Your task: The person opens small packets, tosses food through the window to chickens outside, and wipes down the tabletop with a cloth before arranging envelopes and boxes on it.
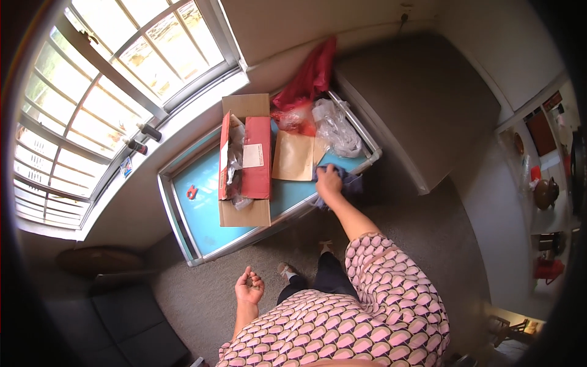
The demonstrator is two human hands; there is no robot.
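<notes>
My right hand [329, 181] reaches to the front right edge of a blue-topped, metal-framed table [202, 225]. Its fingers are closed on a dark blue cloth [352, 182], which is bunched up and hangs partly over the edge. My left hand [250, 288] is low in front of me, off the table, palm up with curled fingers. Something small and brownish may lie in its palm; I cannot tell what. Left of the cloth stands an open red cardboard box [257, 176] with its flaps spread. Crumpled clear plastic [237, 151] shows inside it.
Behind the cloth lie a flat brown cardboard piece [293, 158], a clear plastic bag [337, 128] and a red plastic bag [305, 87]. A small orange tool [192, 192] rests at the table's left. Two dark bottles [149, 131] stand on the windowsill; a dark chair [133, 316] is lower left.
</notes>
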